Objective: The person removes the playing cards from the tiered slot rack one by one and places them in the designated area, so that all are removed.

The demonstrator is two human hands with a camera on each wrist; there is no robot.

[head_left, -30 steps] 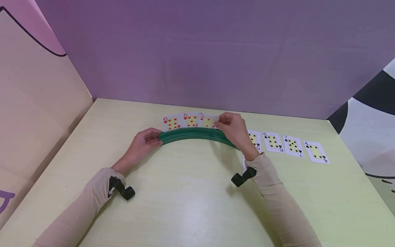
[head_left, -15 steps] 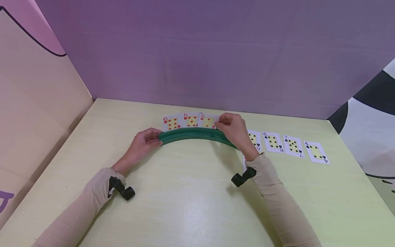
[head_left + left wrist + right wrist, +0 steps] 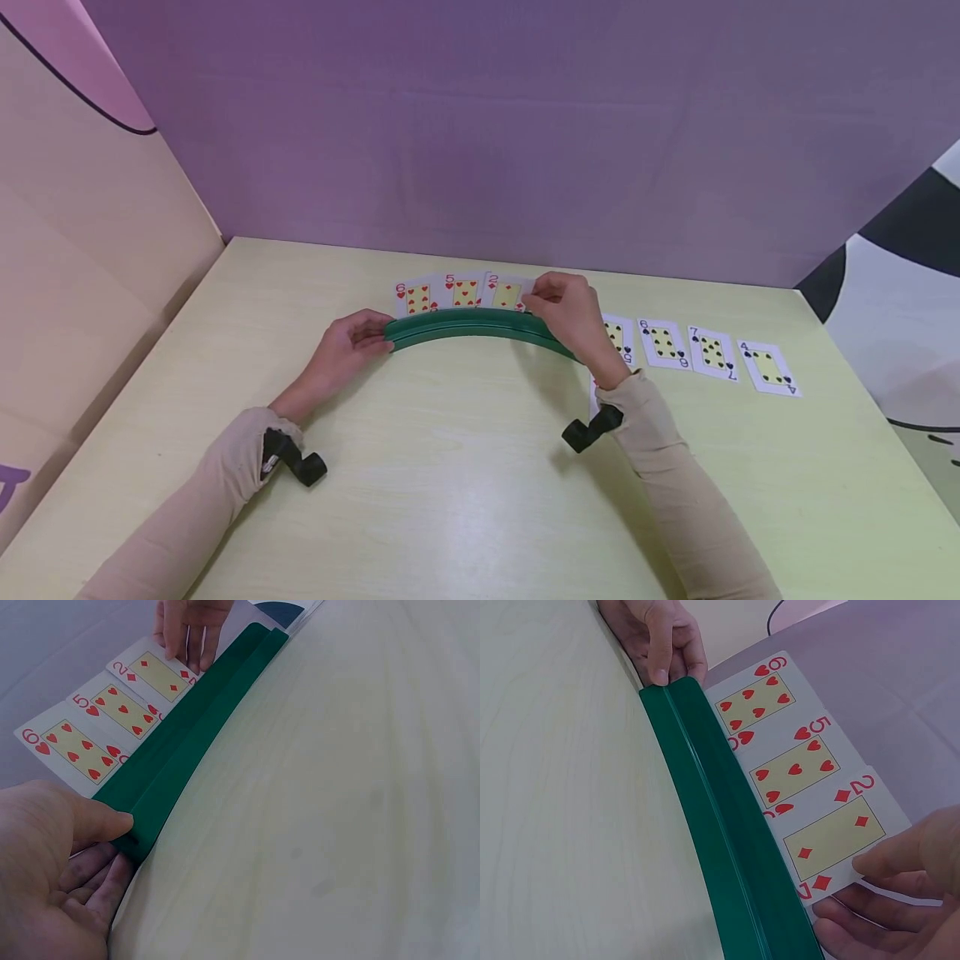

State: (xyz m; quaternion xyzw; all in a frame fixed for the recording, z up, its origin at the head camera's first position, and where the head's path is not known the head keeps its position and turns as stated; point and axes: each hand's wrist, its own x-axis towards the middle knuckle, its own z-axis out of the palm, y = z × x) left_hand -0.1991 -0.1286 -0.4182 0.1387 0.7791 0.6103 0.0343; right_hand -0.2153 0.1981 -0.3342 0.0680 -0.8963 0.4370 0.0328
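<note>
A curved green card holder (image 3: 472,323) stands on the table with three playing cards upright in its slot. From left to right they are the six of hearts (image 3: 71,756), the five of hearts (image 3: 793,771) and the two of diamonds (image 3: 832,836), edges overlapping. My left hand (image 3: 347,343) grips the holder's left end, thumb on its front face. At the right edge of the two of diamonds, my right hand (image 3: 566,312) pinches that card between thumb and fingers. The right hand and forearm hide the holder's right end in the head view.
Right of the holder, a row of spade cards lies face up: a partly covered five (image 3: 617,337), the six (image 3: 663,344), the seven (image 3: 713,354) and the four (image 3: 769,368). Another card (image 3: 593,398) shows under the right wrist. A purple wall (image 3: 480,142) rises behind the table.
</note>
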